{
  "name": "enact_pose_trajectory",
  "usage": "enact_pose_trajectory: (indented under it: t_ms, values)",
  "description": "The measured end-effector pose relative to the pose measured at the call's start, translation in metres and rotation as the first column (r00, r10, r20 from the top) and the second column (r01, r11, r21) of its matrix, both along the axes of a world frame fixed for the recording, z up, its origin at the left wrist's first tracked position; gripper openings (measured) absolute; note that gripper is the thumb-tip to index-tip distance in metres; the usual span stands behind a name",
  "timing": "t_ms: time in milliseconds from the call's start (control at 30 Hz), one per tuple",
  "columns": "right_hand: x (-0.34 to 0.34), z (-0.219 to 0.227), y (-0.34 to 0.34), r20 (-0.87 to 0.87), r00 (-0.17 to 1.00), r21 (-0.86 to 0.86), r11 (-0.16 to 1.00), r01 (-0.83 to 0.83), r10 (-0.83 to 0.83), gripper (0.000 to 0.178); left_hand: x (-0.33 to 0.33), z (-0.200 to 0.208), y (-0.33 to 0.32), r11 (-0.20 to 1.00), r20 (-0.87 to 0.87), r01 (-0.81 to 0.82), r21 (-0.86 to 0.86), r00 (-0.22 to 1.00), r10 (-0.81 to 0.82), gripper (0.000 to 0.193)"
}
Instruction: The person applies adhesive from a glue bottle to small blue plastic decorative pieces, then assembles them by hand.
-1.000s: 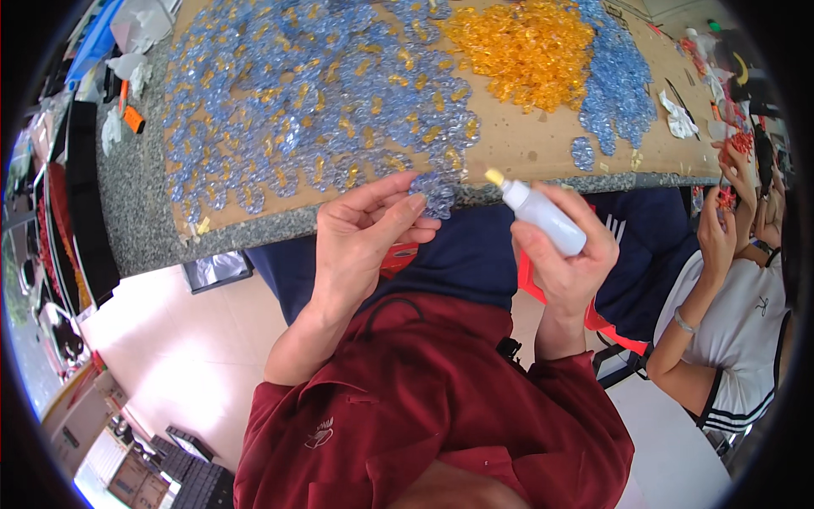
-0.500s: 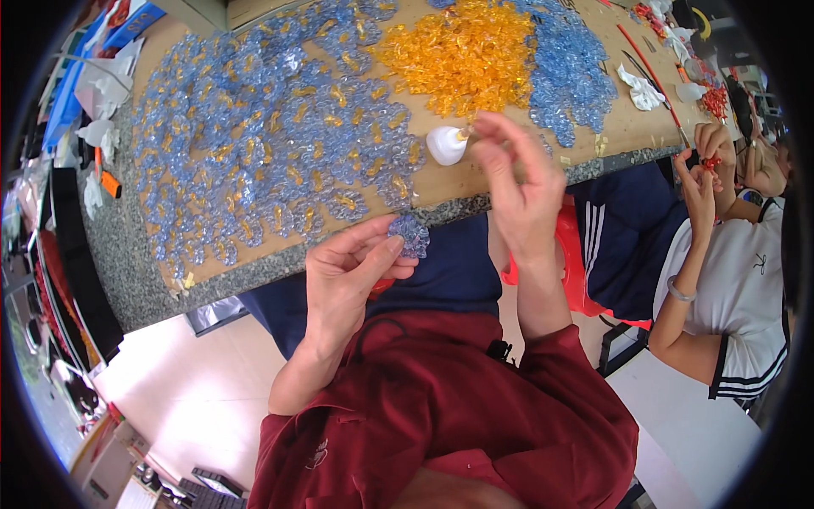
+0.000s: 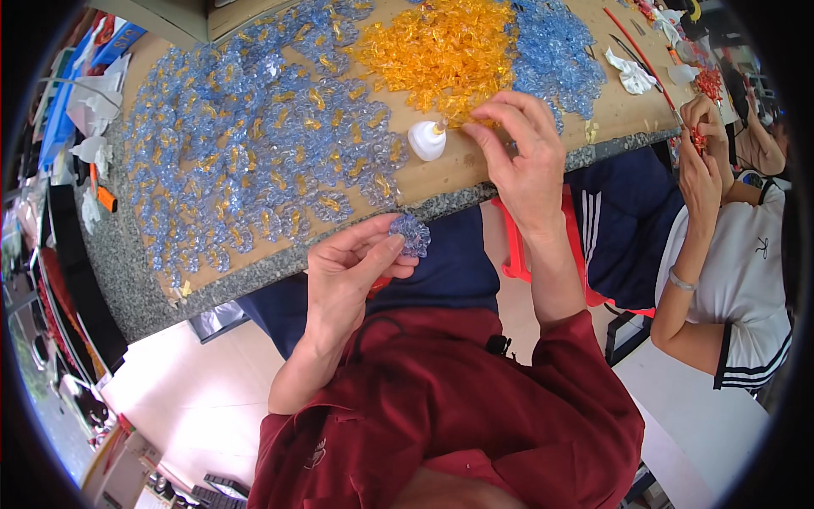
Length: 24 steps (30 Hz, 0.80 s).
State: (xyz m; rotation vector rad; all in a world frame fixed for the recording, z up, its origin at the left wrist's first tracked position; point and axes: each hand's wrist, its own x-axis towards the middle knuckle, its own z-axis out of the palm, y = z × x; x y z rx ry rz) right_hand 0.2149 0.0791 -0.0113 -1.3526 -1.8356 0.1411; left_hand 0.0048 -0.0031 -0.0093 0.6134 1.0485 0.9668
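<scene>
My left hand (image 3: 343, 267) pinches a clear blue, ruffled flower-shaped plastic piece (image 3: 410, 235) between thumb and fingers, just off the table's front edge. My right hand (image 3: 527, 157) hovers over the table at the lower edge of a heap of orange translucent plastic pieces (image 3: 441, 55). Its thumb and forefinger are a little apart, and I see nothing between them. Left of those fingertips stands a small white squeeze bottle (image 3: 426, 141) with a narrow tip, not touched by the hand.
Many blue pieces with orange centres (image 3: 254, 144) cover the table's left side. Plain blue pieces (image 3: 555, 59) lie right of the orange heap. Crumpled white tissue (image 3: 630, 73) and a red stick (image 3: 636, 49) lie farther right. A co-worker's hands (image 3: 704, 153) hold red pieces.
My right hand has drawn away from the white bottle's tip toward the orange heap's edge. The left hand keeps its hold on the blue piece. The whole view has shifted slightly.
</scene>
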Motion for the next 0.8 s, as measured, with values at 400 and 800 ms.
enact_pose_trajectory:
  t_ms: [400, 800]
  values:
    - [-0.007, 0.015, -0.054, -0.835, 0.523, -0.412, 0.824, -0.39, -0.17, 0.017, 0.004, 0.002, -0.001, 1.0, 0.025, -0.008, 0.005, 1.0, 0.008, 0.023]
    - [-0.033, 0.013, -0.084, -0.769, 0.635, -0.396, 0.832, -0.388, -0.07, 0.02, 0.008, 0.004, -0.006, 0.999, 0.023, -0.043, 0.015, 0.999, 0.043, 0.024]
